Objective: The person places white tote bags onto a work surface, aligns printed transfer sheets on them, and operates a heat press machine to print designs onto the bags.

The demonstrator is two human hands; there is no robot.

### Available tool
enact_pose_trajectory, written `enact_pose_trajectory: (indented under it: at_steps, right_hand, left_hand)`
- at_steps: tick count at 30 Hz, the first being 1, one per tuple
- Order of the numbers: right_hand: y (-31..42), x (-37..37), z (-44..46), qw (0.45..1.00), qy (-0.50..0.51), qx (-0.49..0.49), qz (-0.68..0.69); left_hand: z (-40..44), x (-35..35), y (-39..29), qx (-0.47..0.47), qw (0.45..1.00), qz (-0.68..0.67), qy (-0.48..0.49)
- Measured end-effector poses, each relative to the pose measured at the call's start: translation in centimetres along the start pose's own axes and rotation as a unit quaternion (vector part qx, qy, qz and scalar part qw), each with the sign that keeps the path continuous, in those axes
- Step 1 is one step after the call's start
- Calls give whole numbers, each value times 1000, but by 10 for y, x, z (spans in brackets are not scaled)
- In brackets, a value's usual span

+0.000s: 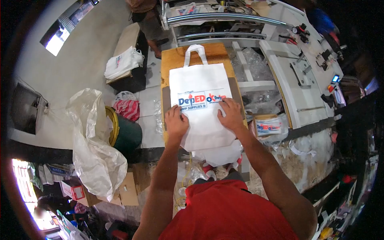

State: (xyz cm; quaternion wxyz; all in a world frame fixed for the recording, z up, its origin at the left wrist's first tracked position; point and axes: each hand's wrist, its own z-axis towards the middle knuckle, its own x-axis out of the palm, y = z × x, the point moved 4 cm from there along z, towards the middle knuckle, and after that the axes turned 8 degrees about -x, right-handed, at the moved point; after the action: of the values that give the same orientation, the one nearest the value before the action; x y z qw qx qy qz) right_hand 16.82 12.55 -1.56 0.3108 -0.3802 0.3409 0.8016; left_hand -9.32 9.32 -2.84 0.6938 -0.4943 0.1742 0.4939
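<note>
A white cloth bag point(208, 130) with blue and red print lies flat on a wooden board point(168, 60), its handle loop toward the top. My left hand point(177, 121) rests on the bag's left side, just below the print, with its fingers spread. On the right side, my right hand point(231, 114) lies on the bag, fingers apart, its fingertips at the lower edge of the smaller print. Neither hand grips anything. Another pale sheet or bag point(218, 155) hangs below the near edge.
Stacked printed bags point(125, 63) lie on a box at the left. A green bin point(130, 134) stands beside a large plastic sack point(94, 140). Metal rails point(228, 17) cross behind the board; a white machine frame point(300, 84) is at right. Another person's leg point(153, 45) shows at the top.
</note>
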Motion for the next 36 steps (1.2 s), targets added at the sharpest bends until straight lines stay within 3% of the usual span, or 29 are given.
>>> enact_pose_trajectory:
  at_steps: [25, 36]
  right_hand:
    - [1, 0, -2, 998, -53, -24, 0]
    - [1, -1, -1, 999, -31, -9, -4]
  left_hand:
    - [0, -2, -1, 9, 1000, -5, -14]
    - [0, 2, 1, 15, 1000, 1, -19]
